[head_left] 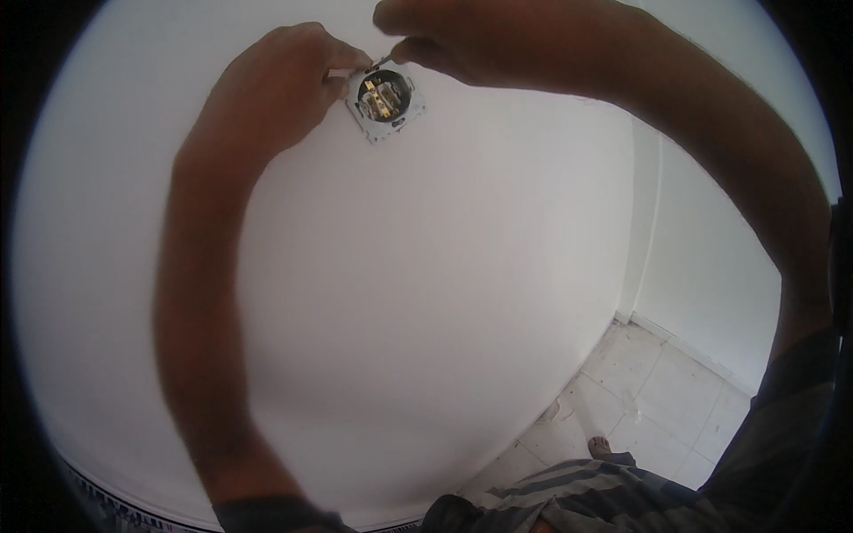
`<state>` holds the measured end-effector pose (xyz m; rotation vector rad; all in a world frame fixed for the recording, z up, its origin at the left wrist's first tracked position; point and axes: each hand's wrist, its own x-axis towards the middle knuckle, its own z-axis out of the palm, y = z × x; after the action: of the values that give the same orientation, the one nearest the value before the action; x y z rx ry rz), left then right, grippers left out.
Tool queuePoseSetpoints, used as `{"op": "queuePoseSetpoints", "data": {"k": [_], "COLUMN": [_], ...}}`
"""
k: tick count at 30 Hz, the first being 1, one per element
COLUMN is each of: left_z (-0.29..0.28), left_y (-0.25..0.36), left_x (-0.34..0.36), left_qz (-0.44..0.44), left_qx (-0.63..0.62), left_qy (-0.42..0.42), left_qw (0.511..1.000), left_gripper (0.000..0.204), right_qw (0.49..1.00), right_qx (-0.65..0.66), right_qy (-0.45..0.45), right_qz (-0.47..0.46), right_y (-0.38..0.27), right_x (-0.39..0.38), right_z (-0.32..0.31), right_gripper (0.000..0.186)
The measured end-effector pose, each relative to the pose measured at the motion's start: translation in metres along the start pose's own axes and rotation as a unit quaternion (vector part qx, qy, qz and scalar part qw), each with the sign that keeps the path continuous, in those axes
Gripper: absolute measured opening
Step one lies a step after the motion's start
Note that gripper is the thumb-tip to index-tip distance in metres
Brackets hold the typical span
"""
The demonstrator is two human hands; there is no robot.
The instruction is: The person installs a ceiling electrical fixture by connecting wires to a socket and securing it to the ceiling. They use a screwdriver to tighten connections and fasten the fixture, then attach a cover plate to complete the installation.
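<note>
An electrical wall socket insert [378,102] sits on the white wall at the top of the head view. It has a square metal mounting plate, turned at a slant, around a dark round middle with brass-coloured parts. Thumb and finger of my left hand [280,89] close on the plate's upper left edge. Above and to the right, my right hand [458,40] pinches a slim metal tool [382,62], which looks like a screwdriver. Its tip meets the plate's upper edge. Most of the tool is hidden in the fingers.
The white wall [400,293] fills most of the view and meets another wall at a corner on the right. Pale floor tiles [666,382] lie below, with a foot [600,444] on them. Striped clothing [577,497] shows at the lower edge.
</note>
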<state>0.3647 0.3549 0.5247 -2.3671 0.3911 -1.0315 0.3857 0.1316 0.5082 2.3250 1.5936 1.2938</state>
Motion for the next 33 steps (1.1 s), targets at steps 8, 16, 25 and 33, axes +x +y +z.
{"op": "queuePoseSetpoints", "data": {"k": [8, 16, 25, 33], "left_z": [-0.002, 0.004, 0.008, 0.003], "left_y": [-0.003, -0.003, -0.004, -0.003], "left_x": [-0.002, 0.001, 0.001, -0.002], "left_qz": [-0.025, -0.006, -0.008, -0.013], "left_qx": [-0.014, -0.031, -0.045, -0.032], "left_qy": [-0.017, -0.007, 0.006, -0.004], "left_qw": [0.999, 0.999, 0.999, 0.999], "left_gripper": [0.031, 0.030, 0.029, 0.030], "right_qw": [0.966, 0.938, 0.987, 0.968], "right_qx": [0.084, 0.028, 0.012, 0.046], "right_qy": [-0.049, -0.144, -0.111, -0.058], "right_qz": [0.242, 0.315, 0.116, 0.238], "right_y": [-0.023, -0.033, -0.007, -0.038], "right_x": [0.024, 0.029, 0.023, 0.026], "right_z": [-0.006, -0.012, -0.006, -0.018], "right_gripper": [0.016, 0.010, 0.014, 0.023]}}
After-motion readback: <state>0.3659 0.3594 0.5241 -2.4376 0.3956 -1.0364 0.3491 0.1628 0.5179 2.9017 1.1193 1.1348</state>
